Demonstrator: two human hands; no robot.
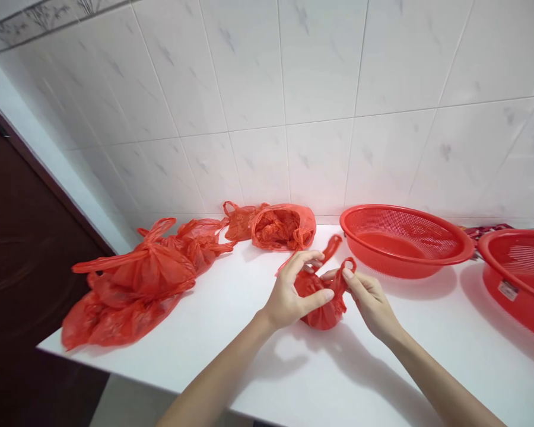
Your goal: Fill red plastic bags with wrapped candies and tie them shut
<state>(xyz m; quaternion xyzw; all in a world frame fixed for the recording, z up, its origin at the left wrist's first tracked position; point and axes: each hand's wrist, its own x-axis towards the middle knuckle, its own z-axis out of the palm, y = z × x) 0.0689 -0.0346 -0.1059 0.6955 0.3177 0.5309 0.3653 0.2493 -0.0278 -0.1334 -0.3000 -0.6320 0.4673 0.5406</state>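
A small red plastic bag [321, 314] is bunched up between my two hands, just above the white table or resting on it; I cannot tell which. My left hand [291, 290] is curled around the bag's upper part, its thumb pressed across the front. With thumb and fingers, my right hand [367, 296] pinches the base of one handle loop, which sticks up above the thumb. The bag's other handle rises behind my left fingers. What the bag contains is hidden.
Several tied red plastic bags [146, 273] are heaped on the left of the white table [204, 338]. An open-mouthed red bag [309, 222] lies by the tiled wall [258, 160]. Two red baskets, one round [391, 267] and one labelled [493, 273], stand at the right.
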